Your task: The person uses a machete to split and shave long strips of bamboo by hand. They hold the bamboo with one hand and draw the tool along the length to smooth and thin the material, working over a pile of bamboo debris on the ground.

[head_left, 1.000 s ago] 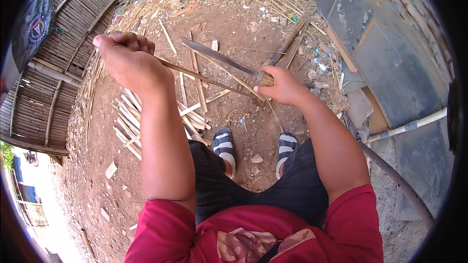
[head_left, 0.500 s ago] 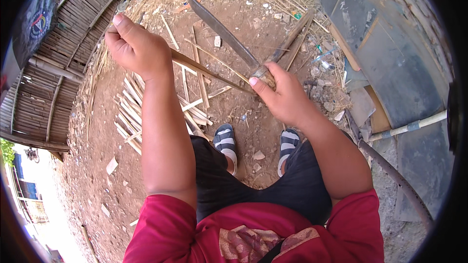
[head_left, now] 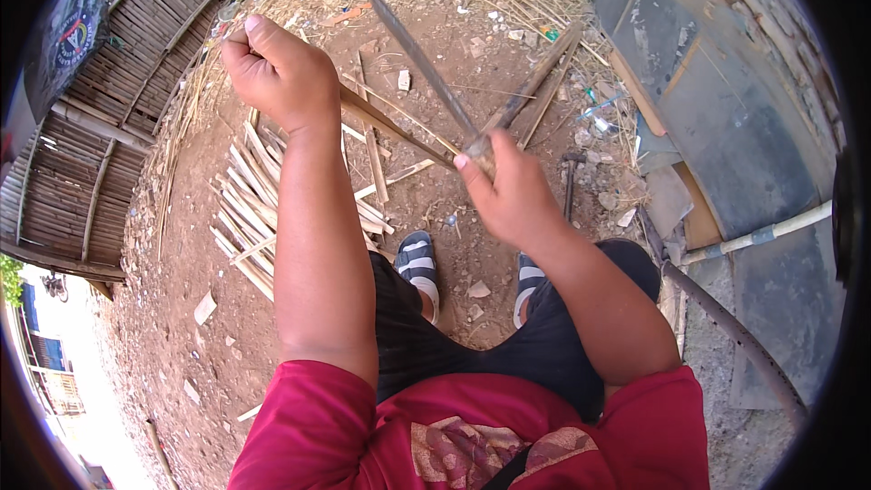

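The left hand [head_left: 281,73] is curled into a fist, raised in front of the body, and a brown strip of wood [head_left: 388,123] comes out from behind its wrist, so the hand seems to be holding it, though the grip itself is hidden. The strip slants down through the air, above the dirt ground [head_left: 209,345], and its low end reaches the right hand [head_left: 508,191]. That hand is wrapped round the handle of a long knife [head_left: 419,62], whose blade points up and away to the left. Whether strip and blade touch, I cannot tell.

The strip looks light, fairly stiff with a little spring, and dry rather than slippery; its edges may splinter, so a firm hold near one end, clear of the blade, suits it. The knife is likely heavier out along the blade and is best held by its handle.

Compared with one second ago, the left hand is higher and farther right, the knife stands more steeply, and a hammer-like tool [head_left: 570,183] now shows beside the right forearm. The pile of pale sticks [head_left: 245,204] is on the ground in both views.
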The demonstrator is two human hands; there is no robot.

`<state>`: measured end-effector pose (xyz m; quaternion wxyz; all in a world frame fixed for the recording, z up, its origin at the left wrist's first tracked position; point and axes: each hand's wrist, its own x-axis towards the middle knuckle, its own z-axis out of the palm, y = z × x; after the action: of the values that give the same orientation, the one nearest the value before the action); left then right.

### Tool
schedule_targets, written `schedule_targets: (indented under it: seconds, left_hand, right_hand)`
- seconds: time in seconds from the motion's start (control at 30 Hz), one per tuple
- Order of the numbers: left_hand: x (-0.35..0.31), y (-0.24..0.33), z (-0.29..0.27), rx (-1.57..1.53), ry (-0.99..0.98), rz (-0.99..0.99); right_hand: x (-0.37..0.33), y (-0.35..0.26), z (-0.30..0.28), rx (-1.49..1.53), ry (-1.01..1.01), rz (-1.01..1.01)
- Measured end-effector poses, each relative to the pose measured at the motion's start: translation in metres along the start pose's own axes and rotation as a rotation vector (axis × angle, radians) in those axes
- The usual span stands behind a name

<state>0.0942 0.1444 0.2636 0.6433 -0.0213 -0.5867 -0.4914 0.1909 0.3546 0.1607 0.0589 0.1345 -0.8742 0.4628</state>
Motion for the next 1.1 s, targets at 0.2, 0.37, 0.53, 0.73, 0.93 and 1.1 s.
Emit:
schedule_targets:
  seconds: [0.2,0.37,0.53,0.73,0.93,1.1]
  left_hand:
    - [-0.003,-0.007,-0.001,0.022,-0.026,-0.013]
    - [0.002,-0.005,-0.004,0.021,-0.017,0.001]
    - [-0.003,-0.005,0.001,0.027,-0.055,-0.009]
    - [0.000,-0.011,-0.010,-0.016,-0.022,-0.002]
    - [0.000,-0.009,-0.009,-0.040,-0.081,-0.054]
    - [0.000,-0.006,-0.019,-0.162,-0.071,-0.086]
  right_hand:
    - [-0.008,0.034,0.011,-0.169,-0.087,0.125]
    - [-0.003,-0.014,-0.010,0.031,0.126,0.007]
    - [-0.027,0.032,0.030,-0.283,-0.269,0.182]
    - [-0.016,-0.006,0.004,-0.067,-0.111,0.107]
    - [-0.026,0.036,0.041,-0.282,-0.286,0.197]
    - [-0.021,0.015,0.018,-0.176,-0.180,0.135]
